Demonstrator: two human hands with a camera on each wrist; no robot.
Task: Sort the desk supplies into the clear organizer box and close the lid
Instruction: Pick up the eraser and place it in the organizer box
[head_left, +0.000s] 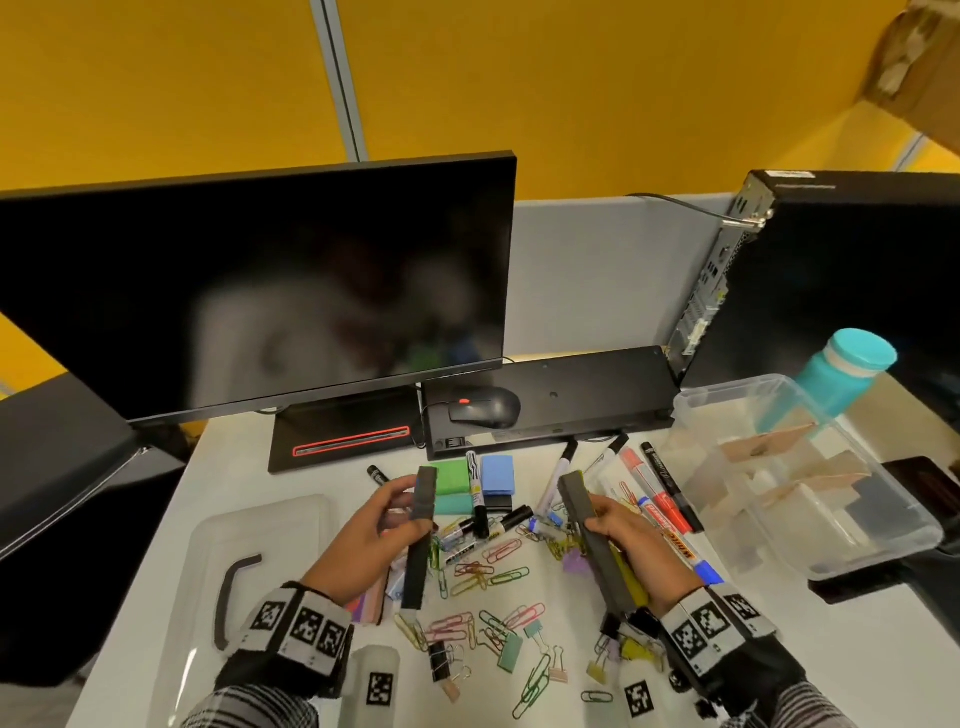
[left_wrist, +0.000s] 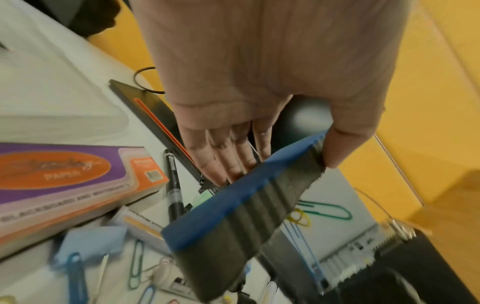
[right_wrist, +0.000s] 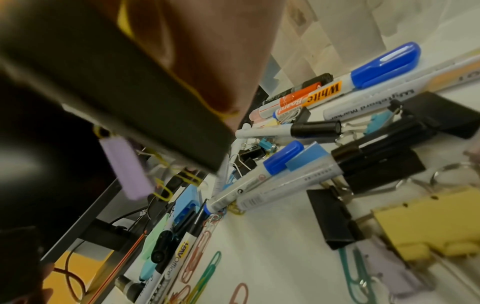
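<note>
My left hand (head_left: 402, 506) grips a long whiteboard eraser (head_left: 422, 530) with a grey felt face and a blue back (left_wrist: 246, 216), lifted above the desk. My right hand (head_left: 597, 519) grips a second grey eraser (head_left: 592, 535) with a yellow back; a purple clip (right_wrist: 127, 166) and yellow paper clips cling to its underside. The clear organizer box (head_left: 883, 525) stands open at the right, with cardboard dividers inside. Its clear lid (head_left: 208, 545) lies flat at the left. Markers (head_left: 660, 499), paper clips (head_left: 498, 571) and binder clips (head_left: 511, 652) lie scattered between my hands.
A monitor (head_left: 260, 291) stands at the back left, with a mouse (head_left: 485, 406) and an upturned keyboard (head_left: 571, 395) behind the supplies. A computer tower (head_left: 831, 270) and a teal bottle (head_left: 841, 374) sit behind the box. A purple paper pad (left_wrist: 64, 174) lies under my left hand.
</note>
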